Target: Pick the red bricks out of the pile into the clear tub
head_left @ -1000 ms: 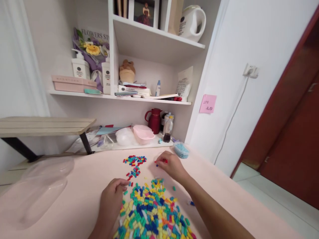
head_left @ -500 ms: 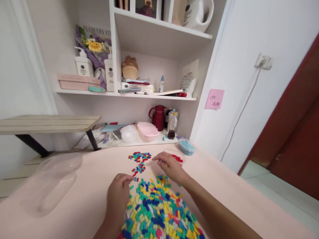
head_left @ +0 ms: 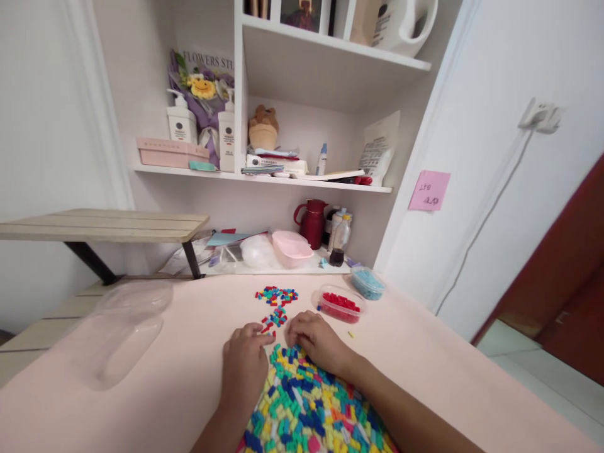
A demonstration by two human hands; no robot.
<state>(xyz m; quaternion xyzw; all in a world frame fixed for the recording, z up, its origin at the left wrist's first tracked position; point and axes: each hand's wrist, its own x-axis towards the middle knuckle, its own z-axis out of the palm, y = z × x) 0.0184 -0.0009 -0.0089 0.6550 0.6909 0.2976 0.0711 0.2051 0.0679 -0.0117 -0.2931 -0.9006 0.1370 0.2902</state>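
Observation:
A large heap of small plastic building bricks (head_left: 302,402) in many colours spreads over the near middle of the table. My left hand (head_left: 245,358) rests at the heap's left edge, thumb and forefinger slightly apart, with nothing visible in them. At the heap's far edge, my right hand (head_left: 318,340) has its fingers curled down onto the bricks; whatever is under the fingertips is hidden. Just beyond both hands lies a smaller cluster of red, blue and teal bricks (head_left: 277,296), with a few trailing toward my left hand. A clear container of red bricks (head_left: 340,305) stands beyond my right hand.
A clear tub of light blue bricks (head_left: 367,283) stands behind the red ones. One yellow brick (head_left: 350,335) lies alone on the pink tabletop (head_left: 425,371). Empty clear plastic trays (head_left: 127,333) sit at the left, near a wooden stand (head_left: 104,225). Shelves (head_left: 311,181) rise behind.
My right hand has drawn back from beside the small cluster to the heap, its fingers now curled, uncovering the red bricks' container. The view has shifted slightly left.

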